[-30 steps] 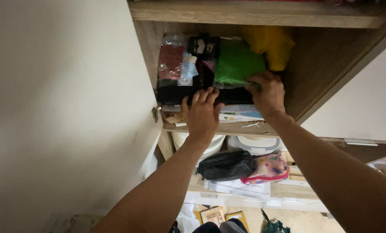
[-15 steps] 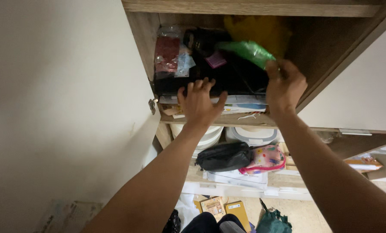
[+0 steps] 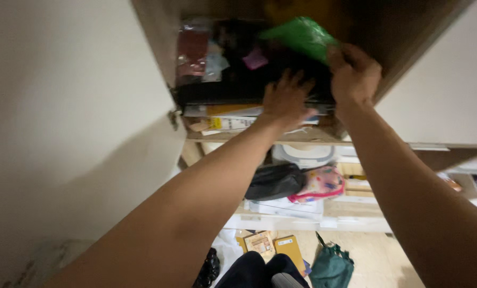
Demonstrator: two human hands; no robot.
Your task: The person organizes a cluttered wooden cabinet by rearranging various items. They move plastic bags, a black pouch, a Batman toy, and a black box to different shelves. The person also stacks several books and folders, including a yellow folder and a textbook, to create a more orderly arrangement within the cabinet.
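Hands work high in a crowded wooden cupboard. Left hand (image 3: 286, 101) lies spread, fingers apart, flat against a black bundle (image 3: 233, 85) that reaches the front edge of the upper shelf (image 3: 260, 136). Right hand (image 3: 353, 72) is pinched on a green bag (image 3: 300, 37) atop that bundle, close under the cupboard's right wall (image 3: 409, 42). Little free room shows around either.

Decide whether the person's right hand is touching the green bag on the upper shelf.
Touching. The head view shows the right hand with its fingers closed over the lower edge of the green bag, no gap between them.
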